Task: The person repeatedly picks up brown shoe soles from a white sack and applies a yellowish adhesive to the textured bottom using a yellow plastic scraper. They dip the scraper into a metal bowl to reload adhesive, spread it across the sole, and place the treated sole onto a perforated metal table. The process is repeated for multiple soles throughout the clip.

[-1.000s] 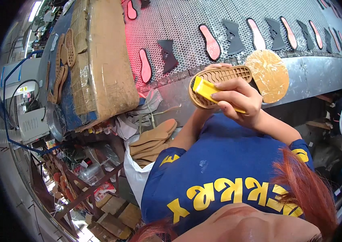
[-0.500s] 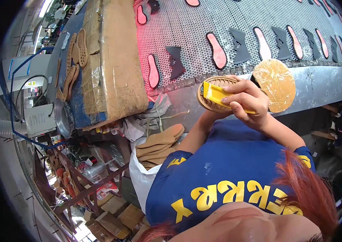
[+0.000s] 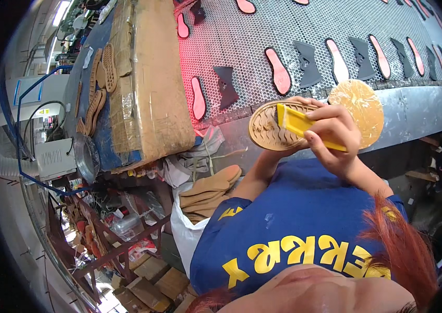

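My left hand (image 3: pixel 282 155) is closed around a tan shoe sole (image 3: pixel 265 127) from below and behind, most of its fingers hidden. The sole lies tilted, its wavy-grooved face turned up toward me. In my right hand (image 3: pixel 340 134) is a flat yellow-handled brush (image 3: pixel 300 123), pinched between thumb and fingers. The brush's dark edge is over the middle of the grooved face; whether it touches the sole I cannot tell. Just beyond my right hand is a round tan disc (image 3: pixel 359 112) streaked with dried, whitish residue.
A perforated conveyor (image 3: pixel 252 47) ahead carries rows of pink insoles (image 3: pixel 280 71) and black upper pieces (image 3: pixel 226 87). To the left, a taped cardboard sheet (image 3: pixel 153 88) borders a blue surface with several soles (image 3: pixel 109 68). A white sack (image 3: pixel 182 224) holds more tan soles (image 3: pixel 200 195).
The sole has shifted slightly left and shows more of its grooved face. My right hand and the brush have moved right, and the brush slants more downward.
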`<action>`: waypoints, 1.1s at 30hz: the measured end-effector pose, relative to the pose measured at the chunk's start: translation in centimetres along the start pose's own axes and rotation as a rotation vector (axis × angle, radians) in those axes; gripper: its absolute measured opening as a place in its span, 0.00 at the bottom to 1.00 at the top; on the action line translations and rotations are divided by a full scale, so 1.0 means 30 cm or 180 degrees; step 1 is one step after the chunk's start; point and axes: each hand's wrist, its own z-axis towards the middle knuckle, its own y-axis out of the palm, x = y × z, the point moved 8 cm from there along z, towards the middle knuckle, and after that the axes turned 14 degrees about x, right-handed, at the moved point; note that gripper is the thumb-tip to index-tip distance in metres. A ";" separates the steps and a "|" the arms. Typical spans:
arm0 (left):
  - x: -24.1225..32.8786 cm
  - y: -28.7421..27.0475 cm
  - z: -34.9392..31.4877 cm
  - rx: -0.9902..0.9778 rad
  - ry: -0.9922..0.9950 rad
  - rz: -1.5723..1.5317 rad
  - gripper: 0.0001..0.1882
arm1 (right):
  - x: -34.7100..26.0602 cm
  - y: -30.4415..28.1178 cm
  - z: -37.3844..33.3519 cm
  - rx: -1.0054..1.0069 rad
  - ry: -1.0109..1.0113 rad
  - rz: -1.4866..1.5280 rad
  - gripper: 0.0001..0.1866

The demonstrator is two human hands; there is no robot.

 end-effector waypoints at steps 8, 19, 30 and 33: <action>0.071 -0.250 -0.021 0.0960 0.0496 0.1014 0.62 | 0.335 -0.279 -0.142 0.1094 0.1374 -0.0916 0.07; 0.242 -0.395 -0.108 0.1495 0.1432 0.1916 0.54 | 0.685 -0.211 -0.651 -0.0910 -0.0231 -0.2624 0.04; 0.305 -0.260 -0.096 0.1217 0.1892 0.2407 0.57 | 0.765 -0.338 -0.630 -0.0104 0.1408 -0.1553 0.06; 0.300 -0.227 -0.087 0.1136 0.1931 0.2389 0.57 | 0.941 -0.432 -0.729 0.0494 0.2959 -0.0194 0.08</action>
